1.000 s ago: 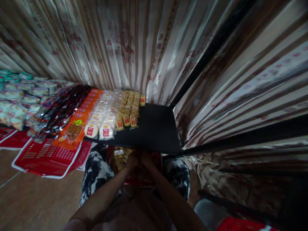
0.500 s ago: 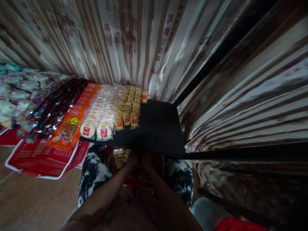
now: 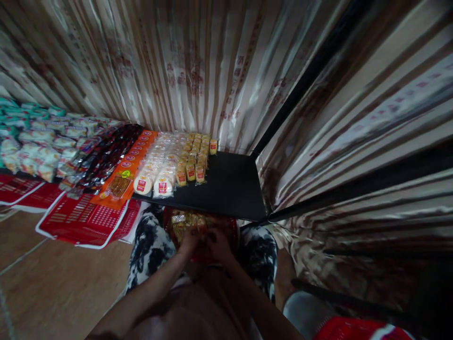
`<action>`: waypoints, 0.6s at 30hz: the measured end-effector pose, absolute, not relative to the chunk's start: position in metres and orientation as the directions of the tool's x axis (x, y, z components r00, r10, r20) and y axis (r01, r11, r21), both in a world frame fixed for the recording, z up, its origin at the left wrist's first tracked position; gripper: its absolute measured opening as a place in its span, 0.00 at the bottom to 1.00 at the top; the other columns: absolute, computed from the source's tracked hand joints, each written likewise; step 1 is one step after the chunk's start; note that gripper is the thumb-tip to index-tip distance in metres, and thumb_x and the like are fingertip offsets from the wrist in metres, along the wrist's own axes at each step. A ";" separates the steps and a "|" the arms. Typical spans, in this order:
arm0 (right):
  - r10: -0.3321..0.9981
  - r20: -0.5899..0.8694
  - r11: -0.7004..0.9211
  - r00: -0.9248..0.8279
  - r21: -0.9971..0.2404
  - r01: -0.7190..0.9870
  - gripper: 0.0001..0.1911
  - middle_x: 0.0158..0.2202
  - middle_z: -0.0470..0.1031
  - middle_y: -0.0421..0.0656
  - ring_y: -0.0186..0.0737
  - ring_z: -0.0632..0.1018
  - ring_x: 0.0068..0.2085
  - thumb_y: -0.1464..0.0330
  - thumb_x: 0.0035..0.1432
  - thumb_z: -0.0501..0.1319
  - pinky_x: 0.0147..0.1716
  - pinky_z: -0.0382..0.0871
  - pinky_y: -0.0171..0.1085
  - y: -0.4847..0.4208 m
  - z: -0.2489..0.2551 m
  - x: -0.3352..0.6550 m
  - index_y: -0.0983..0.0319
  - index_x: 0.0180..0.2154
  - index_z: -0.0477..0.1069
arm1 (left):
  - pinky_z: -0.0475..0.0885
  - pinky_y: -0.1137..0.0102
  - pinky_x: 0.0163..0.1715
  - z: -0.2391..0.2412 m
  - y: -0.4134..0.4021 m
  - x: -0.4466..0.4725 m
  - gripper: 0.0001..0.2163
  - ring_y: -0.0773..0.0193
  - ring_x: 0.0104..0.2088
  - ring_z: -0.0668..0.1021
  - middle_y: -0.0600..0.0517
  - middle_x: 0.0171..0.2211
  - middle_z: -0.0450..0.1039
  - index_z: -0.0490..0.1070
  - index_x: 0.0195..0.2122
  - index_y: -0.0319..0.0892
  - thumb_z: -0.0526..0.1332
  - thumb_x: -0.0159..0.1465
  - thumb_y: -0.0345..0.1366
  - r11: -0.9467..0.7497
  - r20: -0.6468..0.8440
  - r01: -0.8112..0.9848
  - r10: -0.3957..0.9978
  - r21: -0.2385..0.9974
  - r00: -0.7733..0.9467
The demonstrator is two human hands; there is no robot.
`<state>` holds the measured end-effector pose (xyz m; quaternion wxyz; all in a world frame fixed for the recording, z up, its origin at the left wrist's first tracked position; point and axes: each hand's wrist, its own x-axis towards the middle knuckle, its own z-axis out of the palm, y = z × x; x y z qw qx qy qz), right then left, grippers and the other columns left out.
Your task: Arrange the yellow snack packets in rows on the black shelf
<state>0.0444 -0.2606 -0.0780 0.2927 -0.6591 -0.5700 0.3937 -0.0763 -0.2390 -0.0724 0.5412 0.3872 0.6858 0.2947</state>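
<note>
Between my knees stands a red basket (image 3: 234, 236) with yellow-wrapped snack packs (image 3: 179, 229) in it, partly under the shelf's front edge. My left hand (image 3: 190, 240) is over the basket, its fingers curled inward. Close beside it, my right hand (image 3: 217, 243) has its fingers bent toward the left one. Both sets of fingertips meet over the packs, and the dim light hides what is between them. Above, small yellow snack packs (image 3: 191, 171) stand in rows on the black shelf (image 3: 230, 184), beside clear bags of round white crackers (image 3: 163, 185).
Further left on the shelf lie orange packets of sticks (image 3: 120, 184), dark shiny packets (image 3: 106, 158), white packets (image 3: 38, 137) and green ones (image 3: 21, 111). Red baskets (image 3: 83, 217) with white handles stand below. A striped curtain (image 3: 212, 71) hangs behind, with a black post (image 3: 300, 89) at right.
Both hands have come up and show more clearly above the packs, fingertips together. The view has shifted, so more of the shelf's left end shows. The shelf rows look the same.
</note>
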 end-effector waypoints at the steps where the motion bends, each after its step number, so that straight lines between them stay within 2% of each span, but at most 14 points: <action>1: 0.986 -0.167 -0.157 0.027 -0.844 0.513 0.09 0.36 0.75 0.43 0.41 0.75 0.40 0.73 0.48 0.56 0.44 0.66 0.40 -0.263 -0.073 0.043 0.60 0.33 0.69 | 0.67 0.74 0.26 -0.068 -0.242 -0.078 0.05 0.68 0.24 0.72 0.55 0.20 0.68 0.66 0.21 0.40 0.55 0.51 0.26 0.517 -0.503 0.207 0.856 0.830 -0.119; 5: 0.990 -0.131 -0.137 0.044 -0.883 0.448 0.11 0.38 0.75 0.45 0.41 0.76 0.41 0.68 0.51 0.55 0.43 0.67 0.40 -0.267 -0.054 0.040 0.61 0.39 0.67 | 0.68 0.73 0.30 -0.050 -0.251 -0.081 0.06 0.66 0.28 0.74 0.53 0.25 0.71 0.68 0.29 0.39 0.53 0.53 0.27 0.424 -0.396 0.180 0.902 0.887 -0.172; 8: 0.984 -0.156 -0.180 0.091 -0.888 0.422 0.14 0.35 0.76 0.46 0.42 0.77 0.38 0.65 0.52 0.56 0.41 0.69 0.41 -0.263 -0.038 0.041 0.62 0.41 0.66 | 0.69 0.72 0.32 -0.036 -0.252 -0.078 0.08 0.65 0.30 0.75 0.51 0.28 0.73 0.69 0.34 0.39 0.55 0.54 0.30 0.335 -0.311 0.143 0.936 0.931 -0.167; 15: 0.987 -0.142 -0.158 0.076 -0.949 0.274 0.10 0.36 0.77 0.43 0.39 0.78 0.34 0.65 0.51 0.55 0.36 0.73 0.38 -0.234 -0.010 0.053 0.59 0.37 0.69 | 0.70 0.71 0.39 -0.006 -0.226 -0.062 0.12 0.64 0.36 0.76 0.49 0.36 0.74 0.68 0.40 0.39 0.54 0.54 0.29 0.183 -0.171 0.157 0.981 0.970 -0.091; 18: 0.987 -0.123 -0.147 0.098 -0.947 0.285 0.10 0.34 0.77 0.43 0.39 0.78 0.32 0.64 0.51 0.55 0.35 0.73 0.37 -0.214 -0.007 0.060 0.59 0.37 0.69 | 0.70 0.70 0.39 0.000 -0.205 -0.052 0.12 0.64 0.35 0.76 0.48 0.36 0.74 0.68 0.40 0.38 0.54 0.54 0.28 0.172 -0.154 0.182 0.982 0.968 -0.110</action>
